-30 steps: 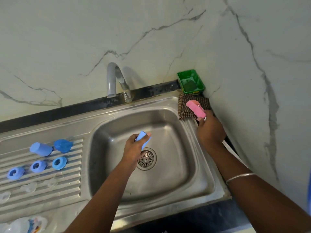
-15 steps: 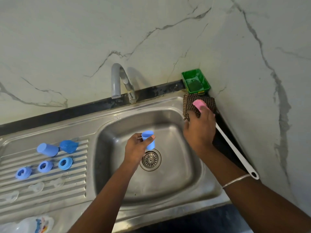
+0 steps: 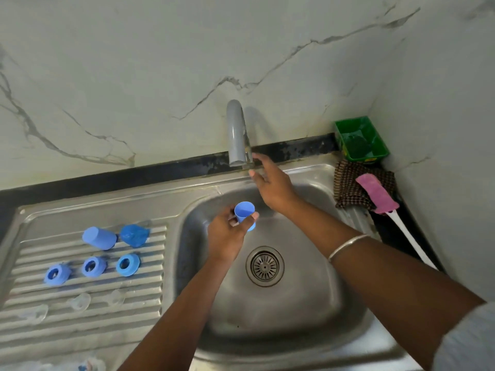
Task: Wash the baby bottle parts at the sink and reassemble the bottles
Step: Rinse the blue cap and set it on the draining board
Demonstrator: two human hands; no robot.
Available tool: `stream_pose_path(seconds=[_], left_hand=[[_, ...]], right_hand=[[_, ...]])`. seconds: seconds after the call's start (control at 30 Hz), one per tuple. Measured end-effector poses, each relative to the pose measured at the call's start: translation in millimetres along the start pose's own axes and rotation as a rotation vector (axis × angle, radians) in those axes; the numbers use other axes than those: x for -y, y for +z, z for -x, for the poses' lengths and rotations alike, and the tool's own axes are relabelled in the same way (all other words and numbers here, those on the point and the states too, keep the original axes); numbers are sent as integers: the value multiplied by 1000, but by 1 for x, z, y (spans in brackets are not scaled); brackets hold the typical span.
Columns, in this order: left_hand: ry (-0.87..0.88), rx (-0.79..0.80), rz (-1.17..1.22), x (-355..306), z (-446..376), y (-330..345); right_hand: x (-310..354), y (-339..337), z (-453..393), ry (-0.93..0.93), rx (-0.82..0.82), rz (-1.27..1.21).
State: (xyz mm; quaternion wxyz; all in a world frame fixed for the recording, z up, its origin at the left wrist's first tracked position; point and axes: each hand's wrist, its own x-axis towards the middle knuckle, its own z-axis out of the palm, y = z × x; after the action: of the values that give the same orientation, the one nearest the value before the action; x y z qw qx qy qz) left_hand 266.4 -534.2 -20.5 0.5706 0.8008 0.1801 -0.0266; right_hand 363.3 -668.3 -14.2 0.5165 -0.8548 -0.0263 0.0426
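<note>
My left hand [image 3: 227, 234] grips a small blue bottle cap [image 3: 245, 214], mouth up, over the steel sink basin [image 3: 308, 303]. My right hand [image 3: 270, 183] reaches to the base of the grey tap [image 3: 237, 132], fingers spread and touching its handle. On the ribbed drainboard [image 3: 80, 322] lie another blue cap [image 3: 99, 238], a crumpled blue piece [image 3: 134, 235], three blue screw rings [image 3: 92, 266] and clear silicone teats [image 3: 79, 301]. The pink-headed bottle brush [image 3: 377, 195] lies on the sink's right rim, nobody holding it.
A brown checked cloth [image 3: 348, 188] sits under the brush head. A green tub with a scrubber [image 3: 360, 139] stands in the back right corner. Marble walls close in behind and to the right. A printed bottle [image 3: 91, 365] shows at the bottom left edge.
My right hand let go of the pink brush, left it on the right rim, and moved left to the tap. The left hand turned the blue cap upright and raised it slightly.
</note>
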Motion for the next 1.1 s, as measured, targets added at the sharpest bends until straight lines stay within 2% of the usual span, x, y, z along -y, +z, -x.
stream_pose_path(seconds=[0.1, 0.27, 0.5, 0.87, 0.93, 1.03, 1.1], left_hand=[[26, 0, 86, 2, -10, -4], [103, 89, 82, 6, -19, -4], [149, 137, 116, 5, -24, -2], [167, 154, 114, 7, -25, 0], [155, 155, 116, 9, -26, -1], [106, 144, 138, 10, -29, 1], [62, 141, 191, 9, -29, 2]], right_hand=[[5, 8, -20, 5, -10, -9], [2, 14, -40, 28, 51, -70], [5, 11, -48, -35, 71, 187], [15, 3, -35, -145, 80, 300], [11, -1, -20, -130, 55, 242], [-4, -2, 12, 15, -7, -17], [-11, -1, 36, 117, 56, -217]])
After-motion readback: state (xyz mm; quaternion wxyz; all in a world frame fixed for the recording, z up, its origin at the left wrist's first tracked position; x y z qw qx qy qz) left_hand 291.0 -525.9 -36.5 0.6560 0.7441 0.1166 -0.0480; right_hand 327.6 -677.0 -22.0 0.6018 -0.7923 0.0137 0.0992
